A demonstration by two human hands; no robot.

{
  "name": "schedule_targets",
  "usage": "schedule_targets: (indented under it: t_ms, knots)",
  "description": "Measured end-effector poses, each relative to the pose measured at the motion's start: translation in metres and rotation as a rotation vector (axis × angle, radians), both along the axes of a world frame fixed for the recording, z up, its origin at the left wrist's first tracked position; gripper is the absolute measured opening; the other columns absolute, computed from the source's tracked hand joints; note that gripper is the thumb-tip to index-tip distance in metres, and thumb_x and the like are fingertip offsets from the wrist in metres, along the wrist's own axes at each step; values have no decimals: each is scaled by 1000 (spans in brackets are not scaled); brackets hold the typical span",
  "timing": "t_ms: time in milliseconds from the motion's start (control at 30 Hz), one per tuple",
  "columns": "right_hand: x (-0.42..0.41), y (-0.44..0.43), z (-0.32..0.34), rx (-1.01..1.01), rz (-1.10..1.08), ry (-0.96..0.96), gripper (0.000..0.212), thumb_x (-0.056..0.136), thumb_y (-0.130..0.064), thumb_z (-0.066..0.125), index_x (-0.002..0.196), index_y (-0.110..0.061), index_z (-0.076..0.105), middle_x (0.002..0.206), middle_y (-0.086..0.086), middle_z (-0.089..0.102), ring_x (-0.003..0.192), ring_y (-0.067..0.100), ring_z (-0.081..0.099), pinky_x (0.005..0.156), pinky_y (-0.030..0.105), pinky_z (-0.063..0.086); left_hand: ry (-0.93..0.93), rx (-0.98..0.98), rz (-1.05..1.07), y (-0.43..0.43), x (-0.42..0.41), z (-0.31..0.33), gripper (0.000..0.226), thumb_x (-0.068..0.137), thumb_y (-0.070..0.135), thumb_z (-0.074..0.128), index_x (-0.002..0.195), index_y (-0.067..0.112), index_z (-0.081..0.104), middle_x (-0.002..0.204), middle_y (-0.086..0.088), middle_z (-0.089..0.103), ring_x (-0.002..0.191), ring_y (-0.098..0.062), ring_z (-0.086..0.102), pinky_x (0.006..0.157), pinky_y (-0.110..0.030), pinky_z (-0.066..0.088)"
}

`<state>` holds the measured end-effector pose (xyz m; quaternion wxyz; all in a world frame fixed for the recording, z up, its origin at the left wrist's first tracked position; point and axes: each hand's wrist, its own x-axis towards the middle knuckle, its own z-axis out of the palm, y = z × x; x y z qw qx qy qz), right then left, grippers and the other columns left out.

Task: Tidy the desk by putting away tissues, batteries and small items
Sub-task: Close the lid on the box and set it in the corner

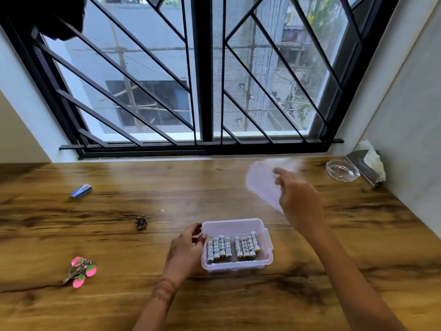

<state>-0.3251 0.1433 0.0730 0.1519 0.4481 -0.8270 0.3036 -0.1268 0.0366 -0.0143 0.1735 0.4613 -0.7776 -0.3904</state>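
Brown wood-grain surface (107, 235) with dark streaks. Translucent pale box (238, 266) holds white batteries (222, 248) with dark print. Pink keyring (81, 271) near left; blue-and-white item (81, 191) far left; black window grille (202, 91).

I see dark print running along the white batteries (232, 247) in the near clear box (238, 267), probably a brand, too blurred to read.

White batteries (232, 247) are lying side by side in two groups inside a clear box (238, 266) sitting open on the surface (214, 187). Its translucent lid (260, 185) is showing blurred, raised behind-right. Tissues (375, 161) are poking from a far-right holder (360, 161).
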Motion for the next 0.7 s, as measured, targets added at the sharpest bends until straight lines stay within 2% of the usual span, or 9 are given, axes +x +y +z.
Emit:
schedule_targets:
  t_ms: [67, 133, 233, 300, 367, 433, 500, 633, 700]
  knots:
    - [4, -9, 7, -36, 174, -134, 42, 83, 9, 47, 119, -8, 59, 88, 7, 67, 76, 29, 63, 75, 44, 52, 44, 40, 30, 1, 2, 1, 31, 94, 27, 48, 122, 16, 58, 118, -5, 65, 104, -17, 60, 82, -26, 49]
    - [7, -19, 8, 68, 334, -264, 43, 86, 7, 42, 121, -12, 58, 82, 0, 63, 77, 23, 60, 78, 44, 51, 138, 155, 93, 3, 3, 3, 25, 96, 33, 42, 99, 22, 65, 102, -2, 68, 96, -19, 62, 75, -28, 50]
    - [14, -33, -4, 324, 479, -414, 44, 89, 3, 38, 122, -18, 58, 81, -2, 61, 78, 20, 57, 74, 34, 47, 235, 341, 193, 2, 3, 0, 39, 92, 52, 34, 79, 27, 61, 89, 0, 66, 95, -27, 64, 87, -43, 52]
    - [19, -40, -19, 454, 511, -475, 42, 91, 0, 37, 121, -20, 58, 80, -4, 59, 78, 17, 54, 72, 29, 43, 253, 397, 209, -1, 5, -7, 72, 72, 81, 32, 86, 19, 65, 96, -5, 69, 94, -29, 65, 90, -46, 51]
    - [24, -47, -32, 553, 518, -468, 39, 92, -4, 37, 121, -23, 57, 77, -8, 55, 80, 17, 53, 76, 32, 44, 248, 427, 175, -5, 7, -19, 106, 49, 96, 30, 89, 6, 68, 90, -15, 72, 88, -33, 67, 87, -48, 53]
    - [28, -52, -42, 607, 523, -433, 37, 94, -8, 39, 122, -23, 56, 91, -7, 59, 88, 16, 53, 81, 32, 43, 224, 425, 110, -2, 5, -17, 99, 56, 91, 36, 81, 0, 66, 82, -18, 71, 81, -33, 68, 80, -45, 56]
    - [30, -55, -51, 616, 529, -395, 33, 95, -10, 40, 121, -21, 58, 109, 1, 60, 100, 18, 53, 89, 33, 44, 226, 405, 88, 5, 4, -7, 66, 68, 71, 43, 74, 9, 65, 72, -8, 70, 70, -23, 67, 67, -35, 54]
    - [31, -53, -74, 480, 468, -242, 23, 93, -16, 46, 110, -19, 62, 103, 5, 59, 100, 21, 50, 84, 29, 40, 202, 388, 85, 5, 3, -14, 38, 87, 42, 54, 108, 12, 64, 99, -4, 70, 90, -15, 65, 71, -26, 53]
    - [31, -51, -83, 353, 448, -178, 20, 91, -20, 53, 108, -16, 62, 104, 5, 58, 101, 20, 50, 84, 28, 36, 175, 393, 97, 5, 3, -16, 37, 88, 39, 55, 114, 13, 60, 108, -4, 68, 96, -16, 64, 79, -30, 55]
